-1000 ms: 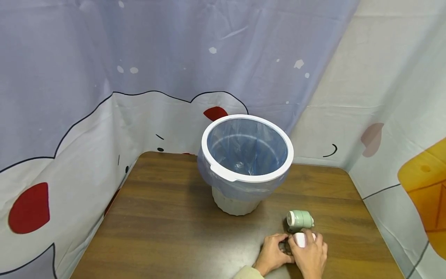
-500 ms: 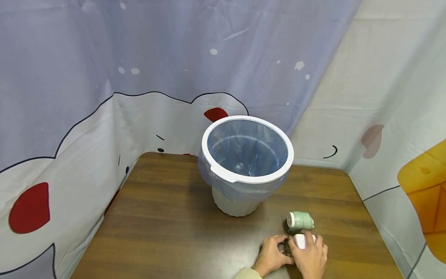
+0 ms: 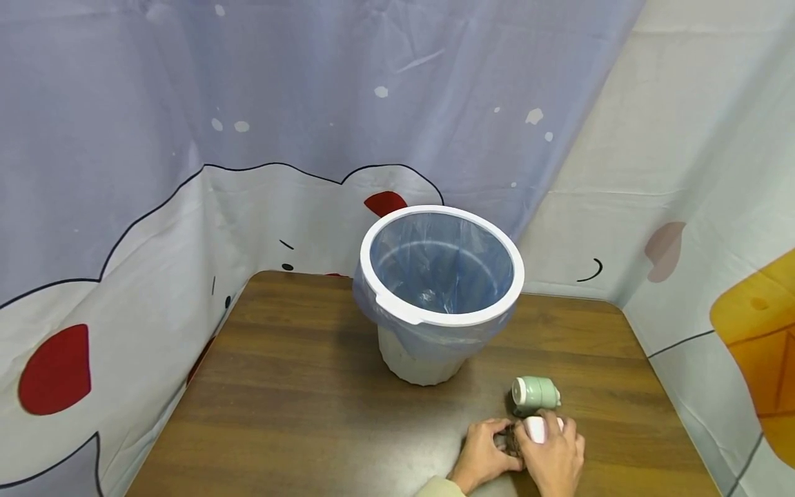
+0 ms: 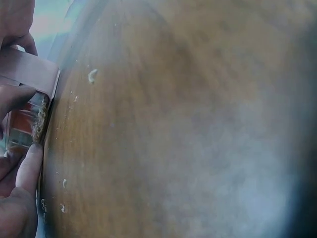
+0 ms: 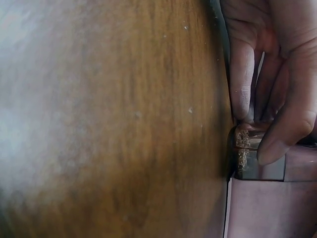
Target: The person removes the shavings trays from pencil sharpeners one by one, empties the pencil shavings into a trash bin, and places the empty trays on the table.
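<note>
My right hand (image 3: 553, 452) grips the pale pink body (image 3: 535, 429) of what looks like a pencil sharpener, low at the table's near right. Its clear compartment (image 4: 30, 121), holding brown shavings, faces left. My left hand (image 3: 484, 452) pinches that compartment with thumb and fingers, seen in the head view and close up in both wrist views. The pink body (image 5: 272, 208) meets the compartment along a straight seam in the right wrist view. Just beyond the hands lies a small green cylinder (image 3: 542, 393) with a white end. Fingers hide part of the sharpener.
A white bin (image 3: 417, 359) lined with a bluish bag stands behind and left of the hands. Tiny pale crumbs (image 4: 92, 75) lie on the brown wooden table (image 3: 279, 414). A printed curtain (image 3: 298, 90) hangs around the table's back and sides.
Slightly more of the dark compartment shows between the hands than half a second ago. Both hands otherwise keep their places; the bin and green cylinder stay put.
</note>
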{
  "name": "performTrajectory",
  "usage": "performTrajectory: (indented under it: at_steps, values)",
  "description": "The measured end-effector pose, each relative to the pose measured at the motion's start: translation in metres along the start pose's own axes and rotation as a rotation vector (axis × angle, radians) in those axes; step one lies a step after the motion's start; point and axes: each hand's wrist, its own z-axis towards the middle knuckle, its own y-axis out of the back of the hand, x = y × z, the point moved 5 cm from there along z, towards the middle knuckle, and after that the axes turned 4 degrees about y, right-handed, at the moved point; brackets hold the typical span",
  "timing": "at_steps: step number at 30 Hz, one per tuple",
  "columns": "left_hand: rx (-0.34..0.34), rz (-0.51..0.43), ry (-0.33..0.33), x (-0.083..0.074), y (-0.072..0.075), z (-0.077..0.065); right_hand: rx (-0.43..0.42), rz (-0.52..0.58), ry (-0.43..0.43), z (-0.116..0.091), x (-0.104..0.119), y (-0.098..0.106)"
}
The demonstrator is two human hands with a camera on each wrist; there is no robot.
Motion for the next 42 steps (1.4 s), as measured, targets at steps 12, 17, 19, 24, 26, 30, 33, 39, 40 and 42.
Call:
performTrajectory:
  at_steps: [12,17,19,24,26,30,33,39,40,42]
  values:
    - [0.010,-0.008,0.047,0.0004,0.0025,-0.0005,0.010,0.004,-0.006,0.0001,-0.0005,-0.0003]
    - [0.010,0.003,0.058,0.0014,0.0037,-0.0010,0.039,-0.005,-0.014,0.0004,0.0005,-0.0005]
    - [0.012,0.003,0.059,0.0017,0.0042,-0.0013,0.044,-0.007,-0.015,0.0004,0.0007,-0.0005]
    - [0.016,0.019,0.078,0.0026,0.0058,-0.0020,0.036,-0.008,-0.008,0.0001,0.0007,-0.0001]
    - [0.019,0.030,0.092,0.0032,0.0060,-0.0023,0.032,-0.004,-0.006,0.0001,0.0006,-0.0001]
    - [0.032,0.041,0.120,0.0040,0.0058,-0.0016,0.023,-0.003,-0.003,0.0007,0.0003,-0.0002]
    - [0.038,0.045,0.133,0.0044,0.0054,-0.0010,0.013,-0.002,-0.001,0.0009,-0.0002,-0.0001]
    - [0.041,0.042,0.130,0.0037,0.0071,-0.0006,0.015,-0.002,-0.001,0.0008,0.0001,-0.0004]
    - [0.041,0.037,0.132,0.0034,0.0081,-0.0009,0.015,-0.003,-0.001,0.0006,0.0002,-0.0004]
    - [0.044,0.026,0.134,0.0028,0.0098,-0.0017,0.016,-0.003,-0.002,0.0001,0.0004,-0.0002]
